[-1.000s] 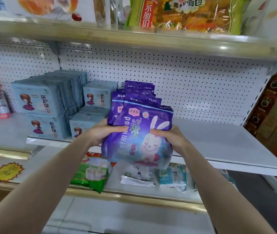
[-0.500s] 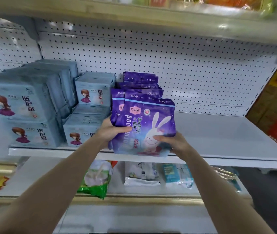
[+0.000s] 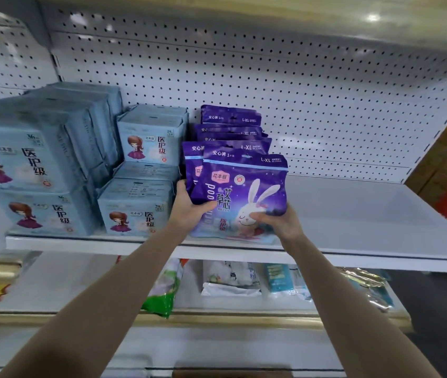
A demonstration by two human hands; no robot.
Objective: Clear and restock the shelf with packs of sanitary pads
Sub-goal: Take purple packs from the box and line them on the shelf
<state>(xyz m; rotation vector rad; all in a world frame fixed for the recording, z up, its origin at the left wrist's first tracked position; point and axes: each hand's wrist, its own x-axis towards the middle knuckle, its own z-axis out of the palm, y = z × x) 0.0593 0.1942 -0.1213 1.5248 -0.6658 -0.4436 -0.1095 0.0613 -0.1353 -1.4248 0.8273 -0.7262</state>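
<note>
Purple packs [image 3: 193, 159] of pads stand bunched at the front edge of the shelf [image 3: 353, 214], just beside the blue packs [image 3: 137, 205]; the left grip [image 3: 189, 211] curls round their left side and the right grip [image 3: 279, 222] pinches the lower right corner of the front pack [image 3: 240, 186]. Slick film and a soft, bulging shape could let that front pack slide off the edge or tip forward if either grip lets go before the bunch leans on the row [image 3: 230, 118] behind. A hard shove leftward might knock the stacked blue packs askew.
</note>
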